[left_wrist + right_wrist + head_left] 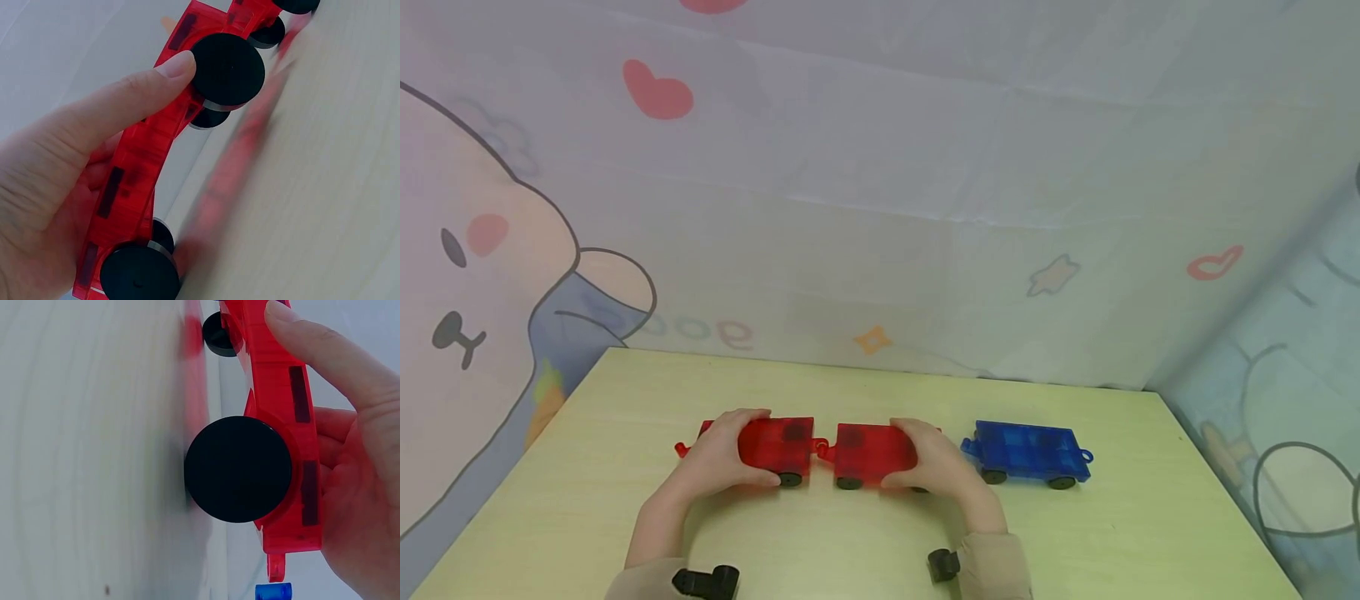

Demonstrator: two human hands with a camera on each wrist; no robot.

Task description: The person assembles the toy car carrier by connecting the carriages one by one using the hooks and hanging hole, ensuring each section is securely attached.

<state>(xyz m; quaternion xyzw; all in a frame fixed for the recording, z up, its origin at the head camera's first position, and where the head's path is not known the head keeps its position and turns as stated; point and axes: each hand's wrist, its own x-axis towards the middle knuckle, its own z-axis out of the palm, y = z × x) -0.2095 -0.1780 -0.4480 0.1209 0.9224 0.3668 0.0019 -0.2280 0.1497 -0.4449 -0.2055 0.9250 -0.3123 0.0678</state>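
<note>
Red wagons, two of them, stand end to end on the pale wooden table [625, 517], a little to the 9 o'clock side of its middle in the head view. The left red wagon [775, 444] sits at 9 o'clock of the pair, and the left hand [718, 454] grips it from above: fingers curled over its far edge, thumb pressed along the near side just beside a black wheel [226, 69], as the left wrist view shows. A small hook juts from that wagon's 9 o'clock end. Its 3 o'clock end meets the right red wagon [872, 454] at a small coupling; the two seem to touch there, though the head view is too coarse to say whether they are hooked together. The right hand [936, 462] grips this second wagon the same way, fingers wrapped over the top and far edge, thumb lying along the near edge above a black wheel [239, 469]. Both wagons rest on their wheels, upright. At 3 o'clock of the right hand, just beside it, a blue wagon [1028, 452] stands in the same line, untouched. A printed cloth backdrop [880, 208] with hearts and stars rises behind the table at 12 o'clock.
</note>
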